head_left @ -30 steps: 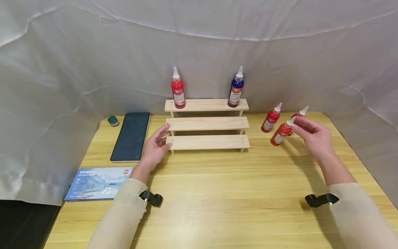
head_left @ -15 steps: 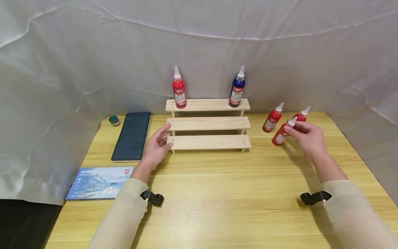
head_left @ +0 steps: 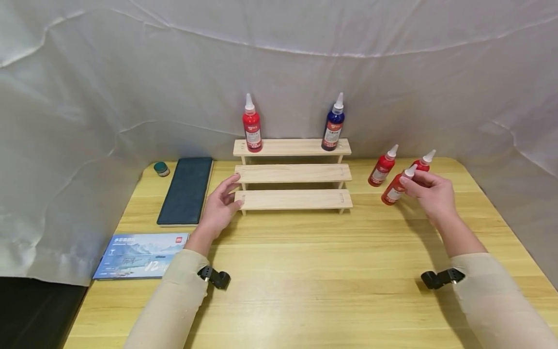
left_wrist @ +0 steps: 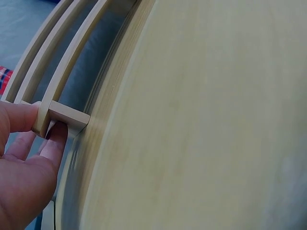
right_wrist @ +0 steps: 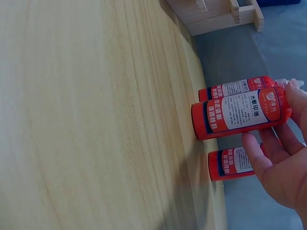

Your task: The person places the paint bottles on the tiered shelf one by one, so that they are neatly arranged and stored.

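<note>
A three-step wooden rack (head_left: 293, 173) stands at the table's back; a red bottle (head_left: 252, 131) and a dark blue bottle (head_left: 333, 130) are upright on its top step. My left hand (head_left: 219, 208) grips the rack's left end, and the left wrist view shows thumb and fingers (left_wrist: 57, 143) around the lowest step's end. My right hand (head_left: 433, 194) pinches the front red bottle (head_left: 394, 189) near its white cap; the same bottle (right_wrist: 240, 113) appears in the right wrist view. Two more red bottles (head_left: 380, 168) (head_left: 421, 164) stand behind it, one partly hidden by the hand.
Left of the rack lie a dark notebook (head_left: 186, 191) and a small green-lidded jar (head_left: 161, 169). A blue picture box (head_left: 139, 256) lies nearer, beside my left forearm. A grey cloth (head_left: 292, 72) hangs behind the table (head_left: 314, 271).
My right hand has moved left onto the front red bottle, its fingers now around the upper part. My left hand has stayed on the rack, and the view has shifted slightly.
</note>
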The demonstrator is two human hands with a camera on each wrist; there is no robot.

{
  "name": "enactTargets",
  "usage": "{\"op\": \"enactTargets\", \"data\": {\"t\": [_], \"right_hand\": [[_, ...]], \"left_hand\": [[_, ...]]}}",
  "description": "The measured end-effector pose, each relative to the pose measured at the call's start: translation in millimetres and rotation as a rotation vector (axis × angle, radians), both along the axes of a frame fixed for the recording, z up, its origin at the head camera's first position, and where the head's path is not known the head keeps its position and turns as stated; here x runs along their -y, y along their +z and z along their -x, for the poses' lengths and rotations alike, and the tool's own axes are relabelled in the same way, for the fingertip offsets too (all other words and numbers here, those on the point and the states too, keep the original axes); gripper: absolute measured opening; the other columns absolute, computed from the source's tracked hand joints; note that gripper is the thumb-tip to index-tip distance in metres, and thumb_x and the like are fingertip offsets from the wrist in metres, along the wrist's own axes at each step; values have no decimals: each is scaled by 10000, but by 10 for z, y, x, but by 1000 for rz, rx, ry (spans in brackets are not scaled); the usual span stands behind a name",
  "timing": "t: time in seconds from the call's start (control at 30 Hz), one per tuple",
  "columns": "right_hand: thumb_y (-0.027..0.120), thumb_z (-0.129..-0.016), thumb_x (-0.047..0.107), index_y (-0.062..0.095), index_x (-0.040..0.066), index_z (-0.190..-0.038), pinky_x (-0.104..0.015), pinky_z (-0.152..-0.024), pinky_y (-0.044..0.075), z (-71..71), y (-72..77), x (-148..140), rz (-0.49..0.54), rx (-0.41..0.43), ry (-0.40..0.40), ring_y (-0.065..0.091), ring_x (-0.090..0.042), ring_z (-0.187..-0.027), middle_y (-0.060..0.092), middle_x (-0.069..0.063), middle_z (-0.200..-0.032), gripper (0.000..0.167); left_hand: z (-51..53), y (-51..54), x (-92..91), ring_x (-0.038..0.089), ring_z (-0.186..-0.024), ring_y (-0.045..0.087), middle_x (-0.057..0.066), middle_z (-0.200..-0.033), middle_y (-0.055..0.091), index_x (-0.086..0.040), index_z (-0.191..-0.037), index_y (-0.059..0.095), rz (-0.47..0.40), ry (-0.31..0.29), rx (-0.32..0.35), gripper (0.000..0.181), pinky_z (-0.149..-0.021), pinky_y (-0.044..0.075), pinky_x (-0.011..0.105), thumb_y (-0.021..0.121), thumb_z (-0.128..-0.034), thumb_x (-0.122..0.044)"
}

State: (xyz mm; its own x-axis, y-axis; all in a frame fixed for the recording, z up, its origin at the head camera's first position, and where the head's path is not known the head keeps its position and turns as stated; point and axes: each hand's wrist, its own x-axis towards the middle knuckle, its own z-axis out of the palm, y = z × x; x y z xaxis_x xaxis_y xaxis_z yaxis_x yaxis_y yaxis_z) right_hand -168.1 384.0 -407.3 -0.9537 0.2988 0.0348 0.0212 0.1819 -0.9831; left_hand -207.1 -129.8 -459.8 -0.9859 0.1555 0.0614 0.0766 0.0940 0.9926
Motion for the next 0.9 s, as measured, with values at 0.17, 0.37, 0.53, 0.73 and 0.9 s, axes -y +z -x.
{"op": "enactTargets", "data": {"t": [0.17, 0.37, 0.53, 0.73, 0.9], "right_hand": [[811, -851, 184, 716, 87, -1233, -223, -720, 553, -10, 32, 19, 47, 3, -6, 676, -38, -829, 666, 66, -1005, 406], [807, -852, 143, 710, 30, -1231, -256, -721, 559, -21, 146, 112, 104, -41, 15, 691, -67, -839, 688, 34, -1000, 407], [813, -839, 105, 744, 28, -1157, -287, -709, 567, -30, 254, 225, 160, -83, 38, 713, -106, -807, 707, 4, -995, 334], [814, -843, 127, 709, -20, -1200, -268, -689, 570, -50, 402, 409, 127, -111, 66, 710, -104, -806, 711, -8, -985, 401], [818, -842, 129, 708, -18, -1205, -257, -683, 569, -81, 527, 578, 124, -130, 84, 707, -101, -803, 722, -10, -964, 407]], "left_hand": [[-7, -5, 9, 334, -1337, 446, 71, -1468, 495, -214, -1493, 484, -17, -4, -2, 687, -1046, 409, 436, 600, -924, 152], [-4, -5, 7, 335, -1342, 440, 65, -1457, 502, -223, -1487, 492, -13, 0, -1, 689, -1062, 392, 446, 599, -922, 155], [8, -8, -9, 337, -1343, 438, 68, -1462, 498, -219, -1490, 489, -10, -2, -4, 693, -1065, 390, 442, 597, -920, 159], [-26, 56, -20, 357, -1344, 431, 82, -1467, 494, -191, -1490, 487, -8, 4, 1, 689, -1077, 377, 435, 594, -913, 172], [-20, 63, -23, 370, -1347, 424, 105, -1478, 481, -165, -1500, 471, -13, 6, 17, 692, -1077, 373, 454, 586, -912, 182]]}}
